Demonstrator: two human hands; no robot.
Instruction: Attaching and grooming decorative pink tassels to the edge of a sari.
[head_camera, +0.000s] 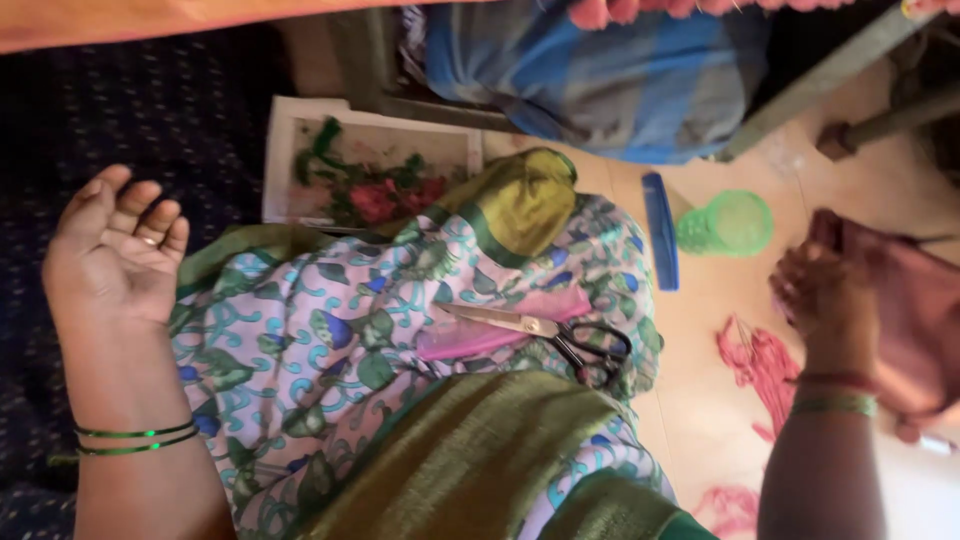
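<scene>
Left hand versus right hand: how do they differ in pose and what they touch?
The left hand lies open, palm up, fingers loosely curled and holding nothing; the right hand is closed on a pink cloth. The left hand is sharp; the right hand is blurred. The left hand is beside the lap; the right hand is over the floor. Both wrists wear green bangles.

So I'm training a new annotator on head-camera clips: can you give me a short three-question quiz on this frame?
1. True or false: the scissors lie on the patterned cloth over the lap.
2. Which hand is open, palm up, holding nothing?
A. left hand
B. right hand
3. Fill in: beside the blue comb on the floor stands a green ____.

Key
1. True.
2. A. The right hand is at a dark pink cloth; blur hides whether it grips it.
3. Cup.
</scene>
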